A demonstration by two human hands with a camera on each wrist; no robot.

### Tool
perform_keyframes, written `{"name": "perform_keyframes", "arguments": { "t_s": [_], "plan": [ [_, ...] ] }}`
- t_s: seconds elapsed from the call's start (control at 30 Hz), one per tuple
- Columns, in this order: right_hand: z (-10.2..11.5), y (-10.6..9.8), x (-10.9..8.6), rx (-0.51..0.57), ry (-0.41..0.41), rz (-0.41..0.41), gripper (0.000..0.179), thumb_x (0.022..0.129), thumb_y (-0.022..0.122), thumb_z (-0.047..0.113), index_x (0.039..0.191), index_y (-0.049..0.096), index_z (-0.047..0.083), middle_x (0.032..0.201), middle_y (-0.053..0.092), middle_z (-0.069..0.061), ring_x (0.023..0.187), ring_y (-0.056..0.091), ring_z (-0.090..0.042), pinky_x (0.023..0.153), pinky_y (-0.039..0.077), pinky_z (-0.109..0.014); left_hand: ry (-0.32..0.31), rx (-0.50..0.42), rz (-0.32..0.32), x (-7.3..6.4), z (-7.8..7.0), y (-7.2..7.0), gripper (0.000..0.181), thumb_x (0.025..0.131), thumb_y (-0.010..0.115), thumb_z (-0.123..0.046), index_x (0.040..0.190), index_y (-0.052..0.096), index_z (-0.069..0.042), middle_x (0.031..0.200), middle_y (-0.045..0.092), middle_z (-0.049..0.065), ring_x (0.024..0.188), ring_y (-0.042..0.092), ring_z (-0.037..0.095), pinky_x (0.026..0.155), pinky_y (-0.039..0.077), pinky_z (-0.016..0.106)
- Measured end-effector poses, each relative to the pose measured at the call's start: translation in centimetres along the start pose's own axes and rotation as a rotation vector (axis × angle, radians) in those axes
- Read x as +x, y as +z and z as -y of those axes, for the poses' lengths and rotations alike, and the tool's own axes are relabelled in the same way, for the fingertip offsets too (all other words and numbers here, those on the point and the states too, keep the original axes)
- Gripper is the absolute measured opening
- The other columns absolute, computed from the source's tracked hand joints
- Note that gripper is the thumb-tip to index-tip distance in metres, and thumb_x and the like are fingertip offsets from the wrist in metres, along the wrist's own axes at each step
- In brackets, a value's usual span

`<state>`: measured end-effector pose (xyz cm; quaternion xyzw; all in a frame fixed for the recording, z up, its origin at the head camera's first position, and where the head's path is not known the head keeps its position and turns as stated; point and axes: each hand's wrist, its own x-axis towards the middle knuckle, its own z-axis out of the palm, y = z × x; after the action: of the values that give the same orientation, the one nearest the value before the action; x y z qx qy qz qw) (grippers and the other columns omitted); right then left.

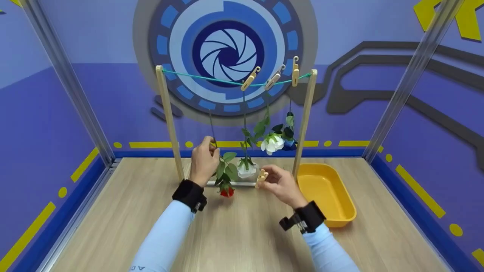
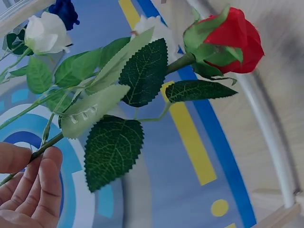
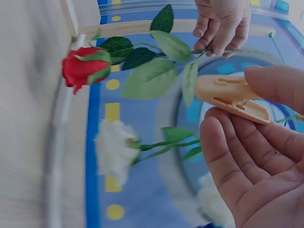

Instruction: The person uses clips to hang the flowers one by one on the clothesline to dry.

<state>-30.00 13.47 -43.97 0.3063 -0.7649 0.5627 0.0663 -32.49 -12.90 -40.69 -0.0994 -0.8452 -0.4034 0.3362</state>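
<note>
My left hand (image 1: 204,160) pinches the stem of a red rose (image 1: 227,192), which hangs head down with its green leaves below the fingers. In the left wrist view the thumb and fingers close on the stem (image 2: 50,143), well back from the red bloom (image 2: 232,42). My right hand (image 1: 281,185) holds a yellowish clothespin (image 3: 232,92) between thumb and fingers, apart from the rose. Beside the red rose, a white rose (image 1: 246,169) hangs upside down from a clothespin (image 1: 250,78) on the green line (image 1: 204,78).
Another white rose (image 1: 272,143) and a blue rose (image 1: 289,144) hang further right from a grey clothespin (image 1: 275,77) and a yellowish one. Wooden posts (image 1: 169,124) hold the line's ends. A yellow tray (image 1: 349,200) stands on the table at right.
</note>
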Motion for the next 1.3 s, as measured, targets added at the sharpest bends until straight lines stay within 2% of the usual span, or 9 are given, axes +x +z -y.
{"name": "perform_keyframes", "arguments": {
  "t_s": [0.2, 0.3, 0.47, 0.7, 0.87, 1.0, 1.1, 1.3],
  "plan": [
    [3.0, -1.1, 3.8, -0.081, -0.093, 0.043, 0.039, 0.09, 0.077, -0.001, 0.126, 0.065, -0.007, 0.109, 0.072, -0.021, 0.087, 0.069, -0.023, 0.077, 0.058, -0.026, 0.037, 0.016, -0.004, 1.3, -0.9, -0.4, 0.015, 0.096, 0.065, 0.005, 0.11, 0.062, 0.001, 0.086, 0.069, 0.018, 0.074, 0.067, 0.031, 0.069, 0.055, 0.042],
    [4.6, -1.3, 5.7, -0.092, -0.123, 0.043, 0.036, 0.088, 0.078, -0.001, 0.122, 0.065, -0.007, 0.109, 0.072, -0.02, 0.089, 0.072, -0.027, 0.078, 0.06, -0.026, 0.038, 0.027, -0.001, 2.1, -1.2, -0.4, 0.015, 0.096, 0.065, 0.005, 0.111, 0.063, 0.002, 0.086, 0.07, 0.018, 0.073, 0.067, 0.031, 0.068, 0.055, 0.043],
    [6.7, -1.9, 8.9, -0.069, -0.144, 0.047, 0.032, 0.09, 0.074, -0.005, 0.12, 0.063, -0.008, 0.108, 0.071, -0.021, 0.095, 0.073, -0.029, 0.083, 0.06, -0.027, 0.035, 0.078, 0.009, 3.4, -1.7, -0.2, 0.016, 0.098, 0.065, 0.0, 0.114, 0.062, 0.001, 0.086, 0.069, 0.016, 0.074, 0.067, 0.031, 0.069, 0.054, 0.042],
    [9.9, -2.4, 13.0, -0.123, -0.185, 0.017, 0.036, 0.091, 0.074, -0.002, 0.125, 0.063, -0.007, 0.107, 0.072, -0.019, 0.096, 0.073, -0.027, 0.084, 0.06, -0.027, 0.035, 0.081, 0.026, 4.8, -2.1, 0.0, 0.017, 0.099, 0.062, 0.001, 0.116, 0.061, 0.001, 0.084, 0.067, 0.017, 0.073, 0.065, 0.032, 0.069, 0.051, 0.042],
    [12.1, -2.2, 15.4, -0.158, -0.208, -0.056, 0.033, 0.091, 0.076, 0.0, 0.122, 0.066, -0.007, 0.109, 0.074, -0.019, 0.096, 0.075, -0.029, 0.082, 0.06, -0.027, 0.039, 0.09, 0.027, 5.6, -2.4, 0.1, 0.014, 0.098, 0.063, 0.002, 0.112, 0.062, 0.001, 0.079, 0.065, 0.016, 0.068, 0.062, 0.031, 0.064, 0.048, 0.039],
    [13.6, -2.0, 16.9, -0.221, -0.242, -0.148, 0.033, 0.089, 0.079, 0.001, 0.119, 0.069, -0.007, 0.106, 0.075, -0.019, 0.095, 0.075, -0.029, 0.081, 0.061, -0.027, 0.077, 0.083, 0.01, 6.2, -2.5, 0.4, 0.008, 0.098, 0.061, 0.004, 0.106, 0.06, 0.004, 0.072, 0.059, 0.017, 0.061, 0.055, 0.031, 0.061, 0.035, 0.035],
    [14.4, -1.9, 18.0, -0.281, -0.263, -0.215, 0.031, 0.089, 0.08, 0.003, 0.117, 0.07, -0.006, 0.103, 0.076, -0.018, 0.091, 0.075, -0.028, 0.079, 0.061, -0.031, 0.088, 0.073, -0.002, 6.5, -2.6, 0.6, 0.004, 0.098, 0.06, 0.005, 0.102, 0.058, 0.005, 0.072, 0.057, 0.017, 0.06, 0.052, 0.031, 0.063, 0.031, 0.035],
    [15.5, -1.6, 20.0, -0.371, -0.246, -0.296, 0.028, 0.089, 0.08, 0.005, 0.115, 0.072, -0.004, 0.101, 0.076, -0.018, 0.088, 0.074, -0.028, 0.08, 0.06, -0.037, 0.032, 0.07, 0.043, 7.2, -2.5, 0.9, 0.004, 0.1, 0.059, 0.004, 0.103, 0.056, 0.003, 0.077, 0.058, 0.018, 0.065, 0.051, 0.03, 0.067, 0.031, 0.036]
  ]
}}
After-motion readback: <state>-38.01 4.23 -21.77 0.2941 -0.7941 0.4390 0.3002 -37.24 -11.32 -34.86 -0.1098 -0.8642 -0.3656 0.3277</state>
